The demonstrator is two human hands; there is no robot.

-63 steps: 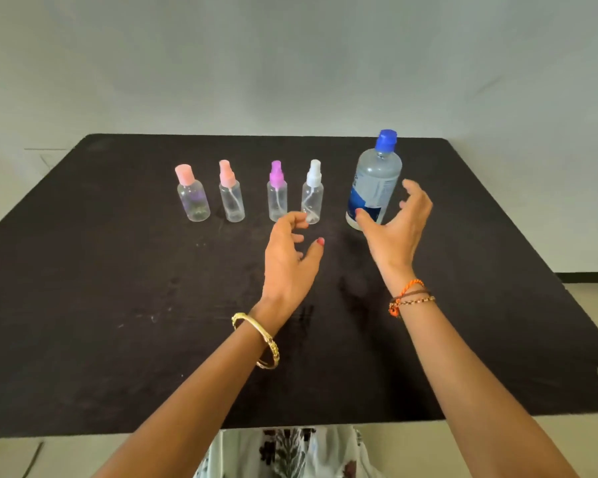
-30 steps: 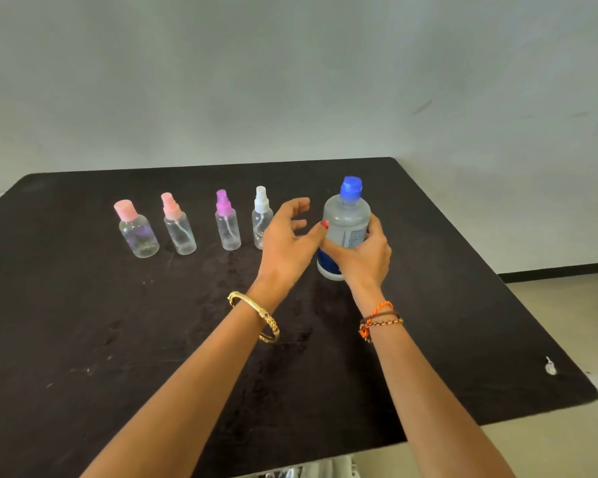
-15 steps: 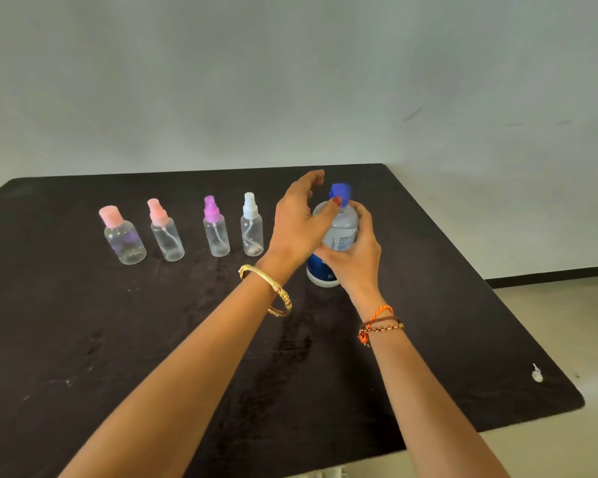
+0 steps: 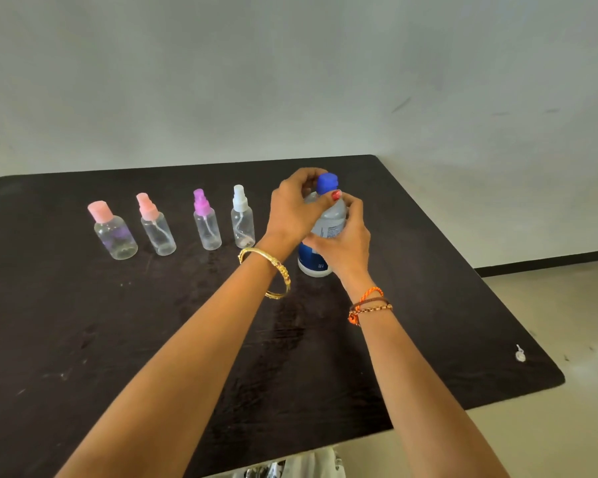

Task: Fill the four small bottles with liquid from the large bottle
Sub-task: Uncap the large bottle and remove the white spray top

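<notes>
The large clear bottle (image 4: 329, 225) with a blue label stands upright on the black table (image 4: 118, 339). My right hand (image 4: 346, 241) wraps around its body. My left hand (image 4: 296, 208) grips its blue cap (image 4: 327, 182) from the left, thumb across the neck. To the left stands a row of small clear bottles, all capped: a squat one with a pink cap (image 4: 113, 231), a pink sprayer (image 4: 155, 225), a purple sprayer (image 4: 206, 220) and a white sprayer (image 4: 243, 217). They look empty.
The table's right edge and front edge drop to a pale floor (image 4: 549, 305). A grey wall (image 4: 290, 81) rises behind the table. A small white speck (image 4: 519, 354) lies near the table's right corner.
My right hand has closed around the large bottle's body. My left hand has risen from beside the bottle and closed on the blue cap. The small bottles have not moved.
</notes>
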